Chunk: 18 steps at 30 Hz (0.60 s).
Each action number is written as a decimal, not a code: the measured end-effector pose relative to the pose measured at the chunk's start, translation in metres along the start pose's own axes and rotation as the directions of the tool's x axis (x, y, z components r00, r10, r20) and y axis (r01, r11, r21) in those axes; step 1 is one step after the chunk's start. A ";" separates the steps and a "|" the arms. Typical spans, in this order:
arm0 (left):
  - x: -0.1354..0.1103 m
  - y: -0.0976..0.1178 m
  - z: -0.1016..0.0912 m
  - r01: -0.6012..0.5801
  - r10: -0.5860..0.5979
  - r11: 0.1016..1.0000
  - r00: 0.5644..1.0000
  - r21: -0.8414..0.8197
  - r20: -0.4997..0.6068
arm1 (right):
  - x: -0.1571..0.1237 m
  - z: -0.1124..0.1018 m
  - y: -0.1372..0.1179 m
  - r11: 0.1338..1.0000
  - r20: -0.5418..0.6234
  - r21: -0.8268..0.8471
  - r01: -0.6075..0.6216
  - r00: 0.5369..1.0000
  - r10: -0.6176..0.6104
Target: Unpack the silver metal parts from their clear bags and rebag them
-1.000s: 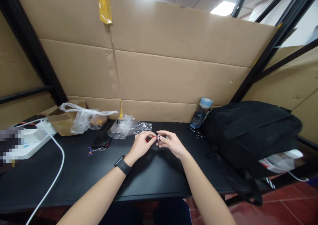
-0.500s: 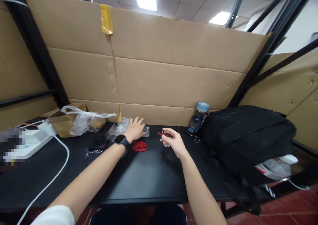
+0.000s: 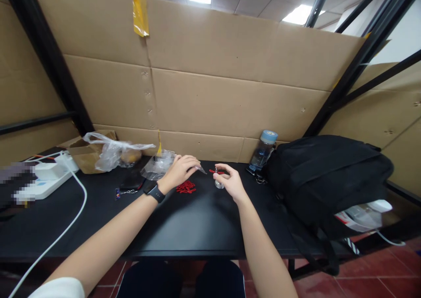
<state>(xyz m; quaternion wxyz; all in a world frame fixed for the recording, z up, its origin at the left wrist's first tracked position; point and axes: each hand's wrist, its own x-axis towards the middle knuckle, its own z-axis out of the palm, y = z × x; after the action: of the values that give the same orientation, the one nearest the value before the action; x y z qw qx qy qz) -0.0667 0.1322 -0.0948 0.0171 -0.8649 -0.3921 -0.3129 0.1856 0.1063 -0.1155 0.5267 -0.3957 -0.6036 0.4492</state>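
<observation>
My left hand (image 3: 180, 171), with a black watch at the wrist, has its fingers closed on a small clear plastic bag (image 3: 201, 170), lifted over the table. Below it lies a heap of red cord loops (image 3: 186, 187). My right hand (image 3: 229, 180) pinches a small, round, clear or silvery charm (image 3: 219, 184) with a red cord (image 3: 221, 172) at its top; its exact kind is too small to make out. A larger clear plastic bag (image 3: 153, 168) lies behind my left hand.
On the left are a power strip (image 3: 55, 182), a white cable (image 3: 70, 219), an open carton (image 3: 87, 157), a knotted plastic bag (image 3: 112, 153) and a black pouch (image 3: 131, 179). A water bottle (image 3: 262, 151) and a black backpack (image 3: 332, 179) stand right. A cardboard wall (image 3: 204, 96) closes the back.
My left hand, spread flat over the small plastic bag before, has picked it up and moved slightly right. My right hand still pinches the charm in about the same place.
</observation>
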 end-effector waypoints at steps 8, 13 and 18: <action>-0.005 0.009 0.015 -0.030 0.030 0.996 1.000 -0.088 0.002 | 0.002 -0.009 0.000 1.000 -0.066 -0.023 0.019 0.998 -0.020; -0.013 0.011 0.019 0.038 -0.043 0.992 0.999 -0.122 -0.033 | 0.002 -0.011 -0.002 0.999 -0.064 -0.043 0.031 0.997 -0.034; -0.022 0.004 0.014 0.027 0.017 0.964 0.987 -0.266 0.161 | 0.001 -0.013 -0.006 0.998 -0.056 -0.064 0.028 0.998 -0.031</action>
<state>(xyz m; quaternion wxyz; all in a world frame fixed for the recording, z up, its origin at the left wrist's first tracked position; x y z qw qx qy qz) -0.0676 0.1186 -0.1174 -0.1323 -0.8808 -0.3487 -0.2917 0.1986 0.1076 -0.1091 0.5374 -0.4159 -0.6080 0.4106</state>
